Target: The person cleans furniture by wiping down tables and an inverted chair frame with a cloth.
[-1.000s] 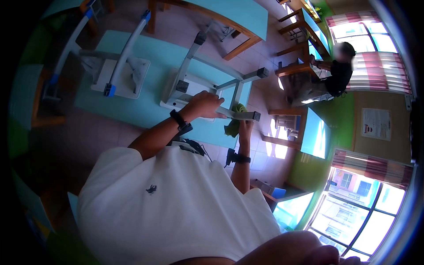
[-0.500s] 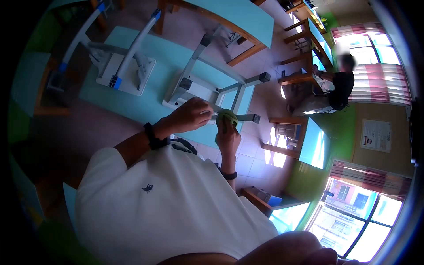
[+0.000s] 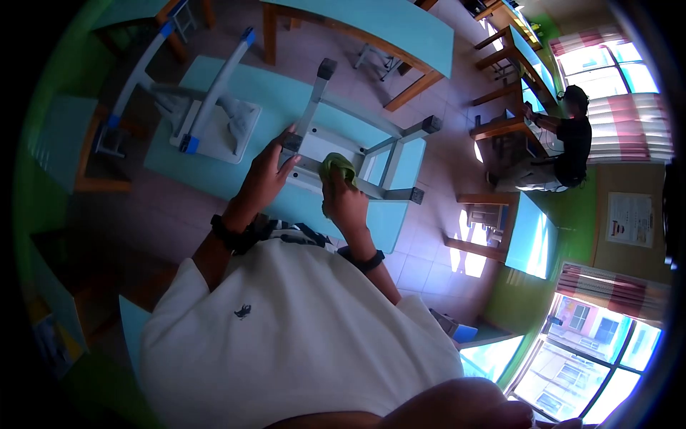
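An upturned stool (image 3: 389,161) with grey metal legs and dark end caps lies on a light-blue table (image 3: 275,86). My left hand (image 3: 268,175) grips the stool's near-left leg close to its cap. In my right hand (image 3: 346,207) is a bunched green cloth (image 3: 338,166), pressed against the near rail of the stool between two legs. Its fingers are wrapped round the cloth and partly hidden by it. Left of my left hand, a second upturned stool (image 3: 239,132) with blue-capped legs rests on the same table.
Another blue-topped table (image 3: 386,28) stands beyond. At the right, a person in a dark shirt (image 3: 572,143) is beside a wooden-legged table (image 3: 496,129). A further table (image 3: 532,236) stands near the green wall, with windows (image 3: 593,357) at the lower right.
The green cloth and my right hand have moved left along the stool's near rail. My left hand has shifted left and up from the rail to the near-left leg.
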`<action>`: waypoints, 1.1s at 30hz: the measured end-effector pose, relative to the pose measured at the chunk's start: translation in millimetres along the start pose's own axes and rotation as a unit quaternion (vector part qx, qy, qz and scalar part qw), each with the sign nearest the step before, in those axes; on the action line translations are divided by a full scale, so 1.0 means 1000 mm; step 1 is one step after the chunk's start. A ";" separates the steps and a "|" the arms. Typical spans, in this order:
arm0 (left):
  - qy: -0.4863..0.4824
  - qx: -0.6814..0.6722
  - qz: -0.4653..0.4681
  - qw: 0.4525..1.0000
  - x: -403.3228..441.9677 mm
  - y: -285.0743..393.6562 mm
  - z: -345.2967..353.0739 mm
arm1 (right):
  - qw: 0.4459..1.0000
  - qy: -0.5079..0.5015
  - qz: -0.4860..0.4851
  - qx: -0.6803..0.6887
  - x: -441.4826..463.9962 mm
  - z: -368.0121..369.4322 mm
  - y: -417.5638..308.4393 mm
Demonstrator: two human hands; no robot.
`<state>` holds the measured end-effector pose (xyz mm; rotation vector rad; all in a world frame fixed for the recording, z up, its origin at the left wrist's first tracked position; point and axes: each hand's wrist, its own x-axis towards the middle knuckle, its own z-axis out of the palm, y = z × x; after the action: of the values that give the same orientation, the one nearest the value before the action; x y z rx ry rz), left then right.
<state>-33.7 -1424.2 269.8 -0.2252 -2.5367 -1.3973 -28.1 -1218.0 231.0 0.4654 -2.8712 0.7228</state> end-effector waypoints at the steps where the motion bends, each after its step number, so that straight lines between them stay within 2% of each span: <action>1: 0.001 0.002 0.002 1.000 0.004 -0.001 -0.003 | 1.000 0.013 0.019 -0.007 -0.008 -0.003 0.009; 3: -0.077 -0.016 -0.018 0.997 0.007 0.002 -0.013 | 0.998 0.052 0.038 -0.028 -0.025 -0.012 0.027; 4: -0.078 -0.015 -0.020 0.997 0.008 0.004 -0.017 | 0.996 0.055 0.061 -0.034 -0.031 -0.017 0.035; 6: -0.160 0.045 -0.145 0.975 0.016 0.012 -0.021 | 0.996 0.059 0.069 -0.022 -0.037 -0.025 0.050; 7: -0.176 0.077 -0.113 0.975 0.020 0.021 -0.026 | 0.995 0.062 0.079 -0.007 -0.039 -0.027 0.055; 10: -0.210 0.104 -0.091 0.968 0.021 0.019 -0.031 | 0.993 0.050 0.094 0.047 -0.032 -0.013 0.048; 13: -0.218 0.128 -0.126 0.959 0.020 0.018 -0.030 | 0.996 0.036 -0.008 0.086 -0.008 0.000 0.018; 16: -0.190 0.091 -0.139 0.968 0.019 0.018 -0.027 | 0.989 -0.066 -0.040 0.123 0.012 0.017 -0.017; 17: -0.176 0.089 -0.141 0.970 0.020 0.020 -0.026 | 0.983 -0.137 -0.024 0.121 0.020 0.018 -0.028; 20: -0.193 0.104 -0.171 0.960 0.024 0.024 -0.030 | 0.980 -0.137 -0.043 0.139 0.030 0.030 -0.037; 23: -0.195 0.166 -0.113 0.960 0.015 0.015 -0.025 | 0.977 -0.158 -0.040 0.141 0.028 0.023 -0.027; 24: -0.204 0.164 -0.120 0.958 0.013 0.016 -0.027 | 0.971 -0.173 -0.034 0.161 0.026 0.016 -0.023; 26: -0.196 0.120 -0.169 0.958 0.018 0.022 -0.024 | 0.981 -0.147 -0.046 0.117 0.015 0.017 -0.009; 31: -0.161 0.177 -0.154 0.959 0.013 0.021 -0.018 | 0.995 -0.086 -0.033 0.049 -0.001 -0.005 0.029; 33: -0.178 0.174 -0.157 0.956 0.013 0.012 -0.017 | 0.997 -0.073 -0.021 0.021 -0.013 -0.020 0.038</action>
<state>-41.0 -1431.6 292.2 -0.0063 -3.1805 -1.0450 -27.5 -1173.1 228.6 0.6070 -2.9753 0.7739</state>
